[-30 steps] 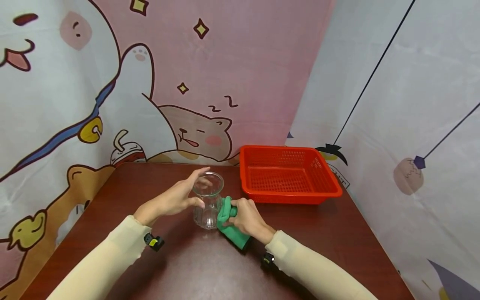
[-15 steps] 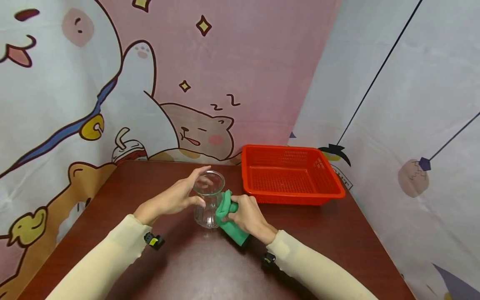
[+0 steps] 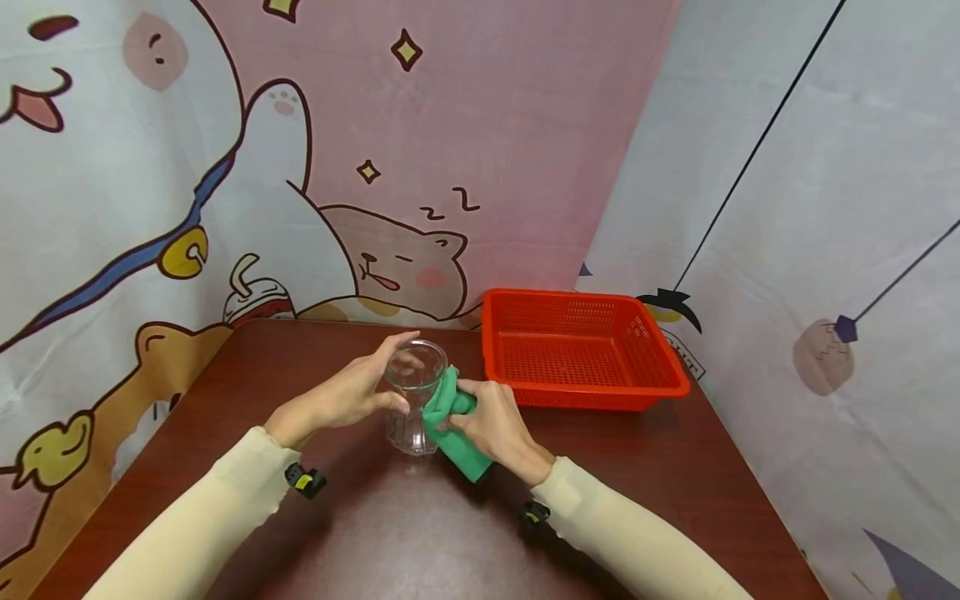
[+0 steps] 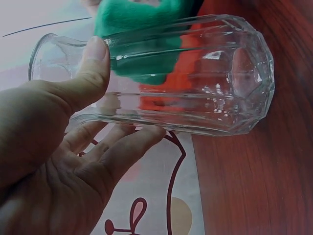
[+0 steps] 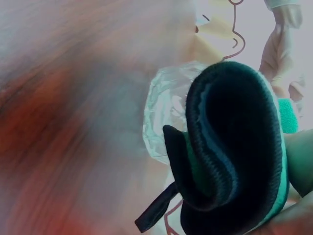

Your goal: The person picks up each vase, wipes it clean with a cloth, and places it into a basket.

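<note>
Left hand (image 3: 347, 395) is gripping, right hand (image 3: 497, 427) is pinching; a red basket (image 3: 585, 397) is sitting towards the table's (image 3: 405, 533) far right corner; left of that, the left-held glass jar (image 3: 406, 421) is looking upright; the pinched green cloth (image 3: 462, 450) is seemingly wiping its side, next probably needing steady bracing.

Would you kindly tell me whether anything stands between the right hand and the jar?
Yes, the cloth: the right hand holds it, and it lies between that hand and the right side of the jar. Nothing else visible stands in that gap; the basket sits farther back, to the right.
</note>
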Available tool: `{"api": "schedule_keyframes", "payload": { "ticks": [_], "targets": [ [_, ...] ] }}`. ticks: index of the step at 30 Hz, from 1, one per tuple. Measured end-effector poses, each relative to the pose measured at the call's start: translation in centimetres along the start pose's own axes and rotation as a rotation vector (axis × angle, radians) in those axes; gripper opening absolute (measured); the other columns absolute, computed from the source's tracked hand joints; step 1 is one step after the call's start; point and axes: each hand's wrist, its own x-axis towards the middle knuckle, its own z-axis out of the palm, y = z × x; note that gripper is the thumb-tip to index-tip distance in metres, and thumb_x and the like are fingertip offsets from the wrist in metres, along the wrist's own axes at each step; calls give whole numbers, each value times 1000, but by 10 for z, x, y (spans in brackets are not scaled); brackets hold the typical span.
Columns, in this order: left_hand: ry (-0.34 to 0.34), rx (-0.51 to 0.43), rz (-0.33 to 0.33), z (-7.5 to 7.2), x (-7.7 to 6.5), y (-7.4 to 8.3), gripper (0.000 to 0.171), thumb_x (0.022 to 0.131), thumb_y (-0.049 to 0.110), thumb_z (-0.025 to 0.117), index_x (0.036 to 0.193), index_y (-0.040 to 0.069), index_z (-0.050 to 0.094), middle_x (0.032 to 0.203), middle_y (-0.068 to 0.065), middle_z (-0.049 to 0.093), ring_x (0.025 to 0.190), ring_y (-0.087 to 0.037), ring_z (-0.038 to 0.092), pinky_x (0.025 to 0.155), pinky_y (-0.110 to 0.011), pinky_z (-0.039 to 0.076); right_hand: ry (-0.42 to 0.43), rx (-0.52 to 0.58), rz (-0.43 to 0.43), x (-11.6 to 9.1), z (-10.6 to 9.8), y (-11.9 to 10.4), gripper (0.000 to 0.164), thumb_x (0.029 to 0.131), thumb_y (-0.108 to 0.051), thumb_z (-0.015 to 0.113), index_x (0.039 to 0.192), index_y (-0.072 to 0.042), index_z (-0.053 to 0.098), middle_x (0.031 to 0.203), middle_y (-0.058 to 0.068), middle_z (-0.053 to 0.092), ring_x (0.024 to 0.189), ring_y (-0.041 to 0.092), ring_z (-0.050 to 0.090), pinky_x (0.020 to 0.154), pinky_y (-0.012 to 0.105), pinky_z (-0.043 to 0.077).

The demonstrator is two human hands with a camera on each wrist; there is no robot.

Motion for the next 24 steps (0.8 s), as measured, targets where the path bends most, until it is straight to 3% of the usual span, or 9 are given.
{"api": "schedule_keyframes", "payload": {
  "ticks": [4,11,24],
  "targets": [
    [-2,-8,-7,-1,-1,1,107,87,8,86,169,16,18,142,-16,67,134,-34,65,114,-58,49,24,50,4,2,-3,-5,52,81,-28,96,129,-19,79,96,-8,81,74,3,69,62,21,57],
    [-8,-16,-25,-1,0,0,105,89,10,85,169,19,18,143,-14,67,135,-33,64,115,-59,48,96,119,-35,6,-10,-11,43,83,-25,95,123,-19,79,97,-3,80,77,7,71,67,23,61],
    [-27,-21,-50,-1,1,-1,104,90,14,85,169,21,17,145,-13,66,137,-32,63,115,-58,48,191,214,-38,3,-16,-13,53,82,-28,96,132,-22,77,112,-1,82,89,11,76,80,32,65]
  ]
}}
